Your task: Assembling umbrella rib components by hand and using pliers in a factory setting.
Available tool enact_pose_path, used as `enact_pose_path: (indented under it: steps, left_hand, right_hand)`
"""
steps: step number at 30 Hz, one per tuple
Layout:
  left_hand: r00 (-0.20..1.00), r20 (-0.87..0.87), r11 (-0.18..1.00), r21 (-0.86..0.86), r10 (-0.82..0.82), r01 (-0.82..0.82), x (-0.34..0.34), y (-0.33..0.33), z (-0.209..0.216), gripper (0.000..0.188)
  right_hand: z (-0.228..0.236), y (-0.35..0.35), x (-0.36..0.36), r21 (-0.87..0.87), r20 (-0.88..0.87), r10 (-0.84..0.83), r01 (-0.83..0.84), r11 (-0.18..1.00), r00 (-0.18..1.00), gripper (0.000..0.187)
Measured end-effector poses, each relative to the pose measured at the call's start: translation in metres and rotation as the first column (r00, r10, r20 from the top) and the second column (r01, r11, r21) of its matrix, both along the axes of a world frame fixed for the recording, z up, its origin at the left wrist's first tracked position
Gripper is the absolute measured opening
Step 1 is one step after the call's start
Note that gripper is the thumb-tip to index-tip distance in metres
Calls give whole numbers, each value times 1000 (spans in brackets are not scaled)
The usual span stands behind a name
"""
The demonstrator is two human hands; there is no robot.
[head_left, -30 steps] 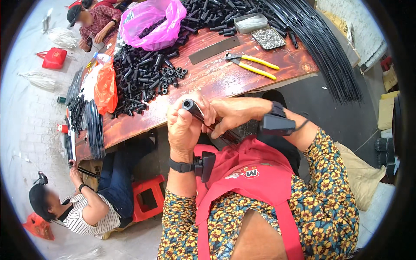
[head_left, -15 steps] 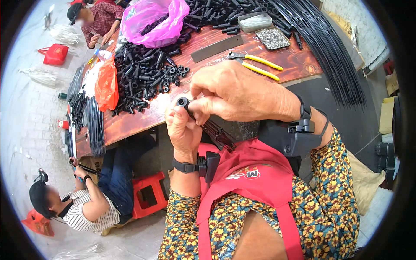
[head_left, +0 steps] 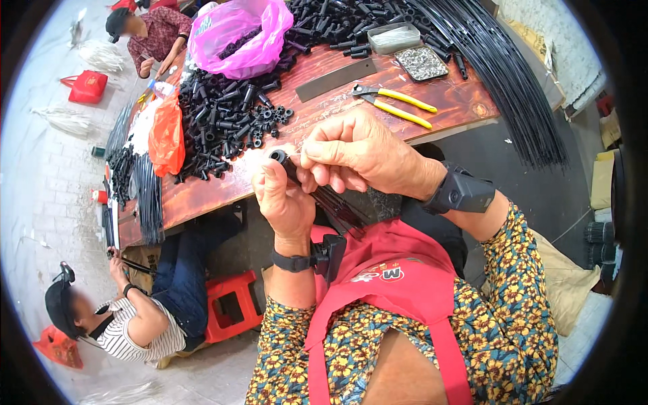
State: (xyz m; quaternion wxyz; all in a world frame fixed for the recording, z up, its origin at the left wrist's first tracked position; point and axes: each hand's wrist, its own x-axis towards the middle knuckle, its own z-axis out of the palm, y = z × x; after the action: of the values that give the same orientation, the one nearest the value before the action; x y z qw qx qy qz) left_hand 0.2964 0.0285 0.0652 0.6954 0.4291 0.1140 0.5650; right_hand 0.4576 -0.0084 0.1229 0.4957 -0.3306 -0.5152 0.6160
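Above my apron, my left hand (head_left: pixel 282 206) is closed round a black ribbed-looking tube (head_left: pixel 278 157) with a hollow round end. Thin black rods (head_left: pixel 341 210) trail from beneath my hands toward the red apron; whether they join the tube is hidden by my fingers. My right hand (head_left: pixel 368 152) is just right of the tube, thumb and forefinger pinched together. A fine pale strand seems to show at its fingertips, too small to make out well. Beyond it, yellow-handled cutting pliers (head_left: pixel 408 99) lie with jaws apart on the reddish wooden table (head_left: pixel 478 108).
Loose black tubes (head_left: pixel 223 118) are heaped left and far, around a pink bag (head_left: pixel 270 40). A metal bar (head_left: pixel 336 79), a scrap tray (head_left: pixel 432 77) and a clear box (head_left: pixel 398 49) lie beyond. Long black rods (head_left: pixel 513 88) overhang the right edge. Co-workers sit at left.
My right hand has shifted slightly, its palm turning up and its fingers drawing back from the tube's mouth. My left hand has moved a little left and still holds the tube.
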Motion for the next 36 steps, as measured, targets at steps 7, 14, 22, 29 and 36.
enact_pose_path:
  steps: [7, 14, 22, 29, 36]
  left_hand:
    - [984, -100, 973, 163, -149, 164, -27, 0, 6, 52]
    - [946, -324, 959, 270, 6, 87, -58, -6, 22, 53]
    - [993, -95, 997, -18, 76, -78, -48, -5, -9, 56]
    - [908, -305, 942, -81, 288, -326, -30, -8, -1, 76]
    - [916, -272, 931, -134, 296, -340, -27, -13, -6, 75]
  right_hand:
    - [-6, 34, 68, 363, 778, -328, 44, 931, 535, 30]
    - [-76, 55, 128, 642, 762, -637, 11, 766, -118, 45]
    - [-51, 29, 107, -168, 92, -51, 66, 984, 994, 39]
    - [-67, -13, -1, 497, 715, -352, -86, 863, 605, 42]
    - [-61, -4, -27, 683, 688, -615, -58, 728, 386, 58]
